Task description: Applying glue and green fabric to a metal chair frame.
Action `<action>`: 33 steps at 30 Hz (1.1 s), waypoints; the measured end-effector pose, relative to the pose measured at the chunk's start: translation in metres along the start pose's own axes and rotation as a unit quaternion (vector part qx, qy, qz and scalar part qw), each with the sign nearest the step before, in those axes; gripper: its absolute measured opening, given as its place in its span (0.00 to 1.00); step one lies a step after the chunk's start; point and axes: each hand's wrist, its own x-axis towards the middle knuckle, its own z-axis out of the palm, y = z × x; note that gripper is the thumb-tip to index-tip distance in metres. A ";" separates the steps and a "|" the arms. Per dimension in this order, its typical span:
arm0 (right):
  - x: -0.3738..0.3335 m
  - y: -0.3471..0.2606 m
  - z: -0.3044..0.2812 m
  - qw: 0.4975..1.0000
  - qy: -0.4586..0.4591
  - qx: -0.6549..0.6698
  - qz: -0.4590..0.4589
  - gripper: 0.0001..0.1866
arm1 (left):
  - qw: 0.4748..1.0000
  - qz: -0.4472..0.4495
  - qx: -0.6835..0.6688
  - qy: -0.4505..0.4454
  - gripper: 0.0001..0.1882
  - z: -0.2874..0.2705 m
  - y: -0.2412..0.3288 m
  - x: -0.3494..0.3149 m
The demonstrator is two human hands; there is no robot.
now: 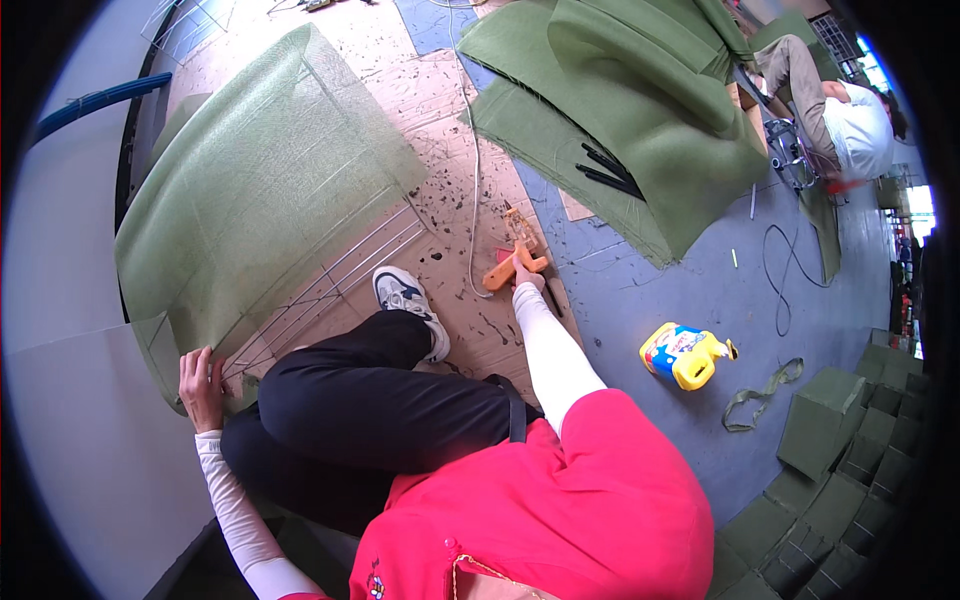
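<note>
My right hand is wrapped round the handle of an orange glue gun. The gun's clear front and nozzle point away from me, over stained cardboard. A sheet of green mesh fabric drapes over a wire frame, whose thin bars show below the fabric's lower edge. At the near left corner of this fabric, my left hand pinches the edge with bent fingers. Part of the frame beneath the cloth is only faintly visible through it.
Green fabric sheets lie in a heap at the far right, with black sticks on them. A yellow jug and a green strip are on the grey floor. Green boxes stand at right. A person sits beyond.
</note>
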 end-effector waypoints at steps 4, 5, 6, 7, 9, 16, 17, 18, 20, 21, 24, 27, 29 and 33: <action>-0.014 -0.015 0.007 0.997 0.052 -0.009 0.053 0.46 | 1.000 -0.006 -0.006 0.002 0.14 0.001 0.003 0.002; -0.019 -0.018 0.006 0.996 0.047 -0.036 0.059 0.46 | 1.000 -0.017 -0.012 -0.002 0.15 -0.001 0.004 0.001; -0.025 -0.022 0.004 0.997 0.039 -0.009 0.058 0.47 | 1.000 -0.011 -0.007 0.002 0.15 -0.002 0.004 0.001; -0.029 -0.025 0.002 0.997 0.042 -0.021 0.053 0.47 | 1.000 -0.008 -0.005 -0.001 0.16 -0.003 0.005 0.002; -0.033 -0.028 0.001 0.991 0.034 0.111 0.060 0.43 | 1.000 -0.008 0.002 0.002 0.16 -0.005 0.005 0.001; 0.045 0.002 0.030 0.949 -0.096 0.288 0.086 0.33 | 0.999 -0.020 -0.006 0.024 0.18 -0.009 0.004 -0.007; 0.065 -0.001 0.032 0.879 -0.259 0.395 0.057 0.21 | 0.999 -0.019 -0.007 0.026 0.18 -0.009 0.003 -0.009; 0.079 -0.002 0.033 0.884 -0.263 0.385 -0.032 0.16 | 0.999 -0.018 -0.009 0.027 0.18 -0.008 0.002 -0.009; 0.095 -0.011 0.020 0.857 -0.360 0.369 -0.019 0.19 | 0.999 -0.014 -0.005 0.036 0.18 -0.006 0.000 -0.010; 0.100 -0.030 0.006 0.824 -0.447 0.343 -0.057 0.21 | 0.999 -0.012 -0.002 0.036 0.18 -0.005 -0.001 -0.011; 0.058 -0.048 -0.057 0.790 -0.461 0.404 -0.020 0.14 | 0.998 0.000 0.003 0.056 0.19 -0.001 -0.002 -0.013; -0.009 -0.076 -0.130 0.798 -0.278 0.436 -0.310 0.33 | 0.999 -0.003 0.005 0.047 0.21 0.001 -0.001 -0.016; -0.052 -0.096 -0.175 0.722 -0.409 0.481 -0.283 0.37 | 0.998 0.017 -0.004 0.060 0.21 0.001 -0.001 -0.015; -0.111 -0.148 -0.214 0.668 -0.522 0.439 -0.297 0.40 | 0.999 0.027 0.011 0.032 0.22 0.003 -0.004 -0.013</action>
